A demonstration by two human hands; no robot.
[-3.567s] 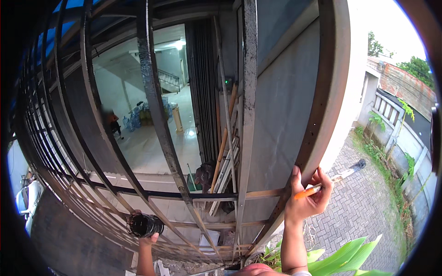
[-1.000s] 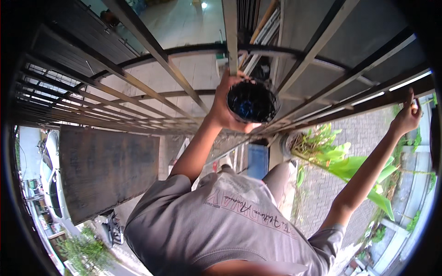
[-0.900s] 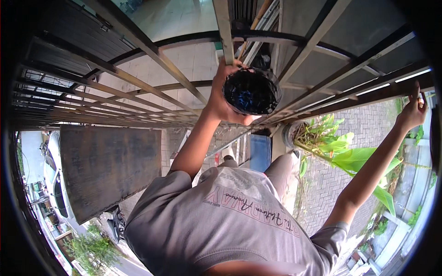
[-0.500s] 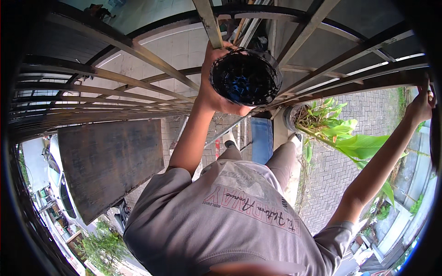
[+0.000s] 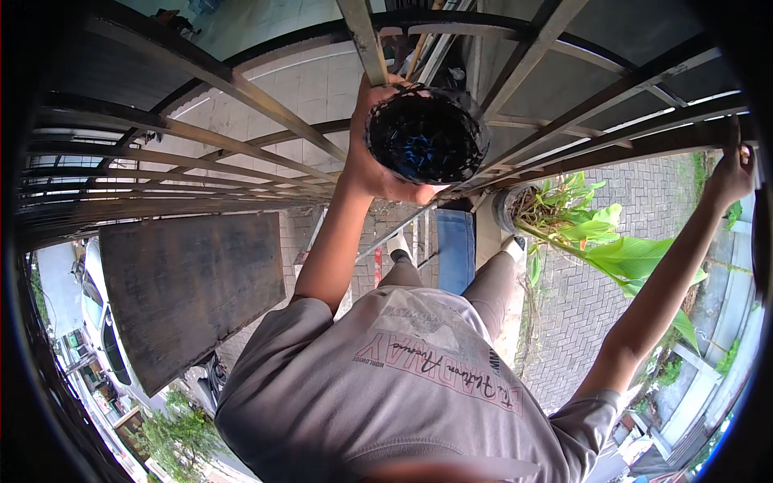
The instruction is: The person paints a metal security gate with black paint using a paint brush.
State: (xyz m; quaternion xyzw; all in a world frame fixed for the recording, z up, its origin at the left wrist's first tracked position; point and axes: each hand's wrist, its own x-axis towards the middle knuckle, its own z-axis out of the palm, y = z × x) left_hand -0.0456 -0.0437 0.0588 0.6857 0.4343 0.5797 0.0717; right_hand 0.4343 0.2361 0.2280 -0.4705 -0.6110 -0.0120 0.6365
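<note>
At far left we see a parked white car (image 5: 97,322) on the street below, and just right of it a dark flat metal panel (image 5: 189,294) set in the gate (image 5: 241,88), whose brown and black bars cross the whole upper view. Right of the panel our left hand (image 5: 374,165) is clamped on a round black container (image 5: 427,135), its fingers wrapped under the base and side; the container is raised against the gate bars near the top centre, its open mouth facing us and showing a dark, glossy inside with a blue glint. Below it lie our grey printed shirt (image 5: 403,394), our legs, and a blue strip (image 5: 456,249) between the feet. Further right, a potted plant (image 5: 580,233) with broad green leaves stands on grey brick paving (image 5: 596,298). At far right our right hand (image 5: 729,177) reaches up to a dark bar at the picture's edge; we cannot tell whether it is closed around it.
</note>
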